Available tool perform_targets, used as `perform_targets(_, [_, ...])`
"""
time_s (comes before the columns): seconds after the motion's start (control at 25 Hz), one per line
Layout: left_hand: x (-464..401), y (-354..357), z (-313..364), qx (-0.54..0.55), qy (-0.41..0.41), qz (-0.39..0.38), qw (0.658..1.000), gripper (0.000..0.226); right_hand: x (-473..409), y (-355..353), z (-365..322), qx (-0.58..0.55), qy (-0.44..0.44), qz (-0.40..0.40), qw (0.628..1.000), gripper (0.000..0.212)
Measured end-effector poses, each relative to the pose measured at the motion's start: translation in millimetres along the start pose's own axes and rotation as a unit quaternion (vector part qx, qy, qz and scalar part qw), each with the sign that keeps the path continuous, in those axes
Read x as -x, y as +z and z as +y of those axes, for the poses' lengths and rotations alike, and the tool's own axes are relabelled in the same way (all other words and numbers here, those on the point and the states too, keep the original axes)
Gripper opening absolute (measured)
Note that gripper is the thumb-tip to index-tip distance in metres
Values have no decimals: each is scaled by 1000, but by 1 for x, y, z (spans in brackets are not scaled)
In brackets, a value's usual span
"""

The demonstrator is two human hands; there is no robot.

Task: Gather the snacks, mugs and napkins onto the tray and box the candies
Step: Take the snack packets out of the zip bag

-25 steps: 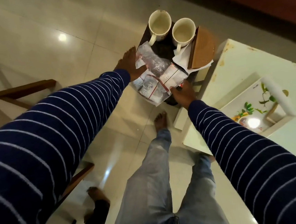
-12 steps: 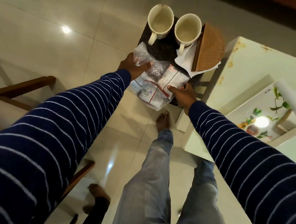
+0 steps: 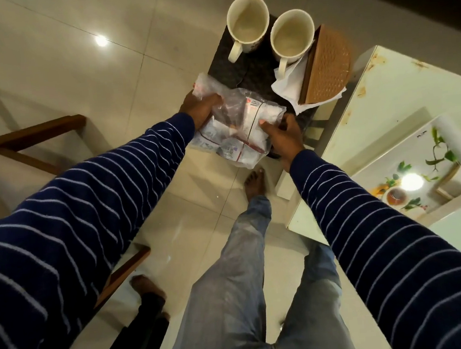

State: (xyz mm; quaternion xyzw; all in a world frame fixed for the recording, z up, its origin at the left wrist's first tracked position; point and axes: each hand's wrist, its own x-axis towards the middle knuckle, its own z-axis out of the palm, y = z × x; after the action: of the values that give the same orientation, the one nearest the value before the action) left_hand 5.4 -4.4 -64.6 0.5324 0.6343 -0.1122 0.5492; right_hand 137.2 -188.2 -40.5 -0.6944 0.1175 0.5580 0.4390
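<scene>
- Clear plastic snack packets (image 3: 237, 128), crinkled and banded in red, lie piled at the near end of a dark tray (image 3: 244, 69) and overhang its near edge.
- Left hand (image 3: 199, 109) presses on the far left of the pile, its grip closed on a packet.
- Right hand (image 3: 285, 136) is at the pile's near right corner, thumb on the plastic and fingers curled round the tray's edge.
- Two cream mugs (image 3: 248, 22) stand side by side at the tray's far end, well apart from both hands.
- White napkins (image 3: 289, 84) in a tan woven holder (image 3: 326, 66) sit on the tray's right side, between the mugs and the right hand.
- Pale desk (image 3: 401, 93) lies to the right; a wooden chair (image 3: 37, 136) stands left.
</scene>
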Motion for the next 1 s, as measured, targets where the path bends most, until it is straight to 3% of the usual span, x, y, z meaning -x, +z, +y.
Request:
perform_targets(0.08, [17, -1, -3, 62, -7, -7, 998, 28, 10, 1, -2, -12, 4, -24, 1000, 43])
perform_targets(0.16, [38, -4, -3, 92, -7, -12, 996, 13, 23, 0, -5, -19, -7, -33, 999, 46])
perform_targets(0.32, [89, -17, 13, 134, 30, -80, 987, 9, 61, -24, -14, -12, -84, -57, 995, 54])
perform_targets(0.44, [137, -26, 37, 180, 63, -137, 972, 13, 104, -60, -20, 8, -140, -86, 986, 38])
perform_targets(0.56, [187, -27, 70, 218, 104, -193, 951, 17, 150, -92, -30, 6, -190, -66, 980, 26])
perform_targets(0.64, [227, -25, 101, 203, 133, -212, 947, 31, 183, -118, -45, 21, -237, -53, 970, 19])
perform_targets(0.76, [292, -17, 147, 163, 178, -216, 946, 75, 237, -166, -72, 51, -315, -61, 946, 12])
perform_targets(0.8, [309, -13, 158, 146, 194, -213, 946, 80, 254, -182, -80, 62, -336, -62, 938, 14])
perform_targets(1.0, [411, 31, 201, -42, 298, -164, 939, 55, 345, -278, -102, 129, -449, -31, 884, 22])
